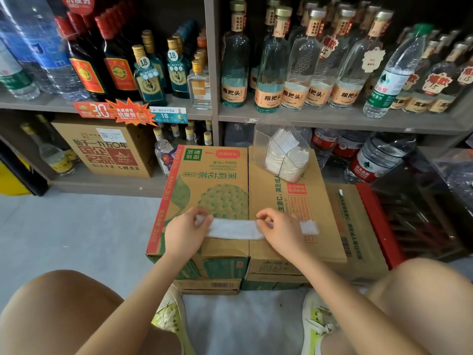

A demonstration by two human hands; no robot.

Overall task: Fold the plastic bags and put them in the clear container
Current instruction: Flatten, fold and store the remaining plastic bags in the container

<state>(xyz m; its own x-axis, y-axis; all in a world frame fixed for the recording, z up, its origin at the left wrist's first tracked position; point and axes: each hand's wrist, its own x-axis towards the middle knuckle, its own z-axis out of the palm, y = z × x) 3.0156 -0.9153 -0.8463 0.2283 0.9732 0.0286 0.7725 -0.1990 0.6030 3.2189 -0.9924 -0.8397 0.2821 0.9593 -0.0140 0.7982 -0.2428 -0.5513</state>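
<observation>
Closest to me, between the two pale green-laced shoes (169,316), a white translucent sheet (243,324) lies on the floor. It is probably more bags waiting, though I cannot tell for sure.

Just beyond it are two cardboard cartons side by side, a green-printed tea carton (212,180) and a plain brown printed carton (276,198). On them lies the bag I am working on, a long white plastic strip (234,228) already folded narrow and spanning the seam between the cartons. The left hand (183,233) pinches the strip's left end with curled fingers. The right hand (277,231) pinches it further along, and a short tail sticks out past its knuckles.

I judge the next fold will take the strip down its length, and that is where it could go wrong. The film looks slick and springy, so loosening either pinch early could let the layers slide or pop open. The loose tail could also fold in crooked and leave a lumpy packet.

At the far edge of the brown carton stands the clear plastic container (258,147), with folded white bags (284,160) already inside. It looks light and sits near the back edge, so a hard push when loading it could shove it off towards the grey shelf (332,119) of glass bottles (271,60).
</observation>
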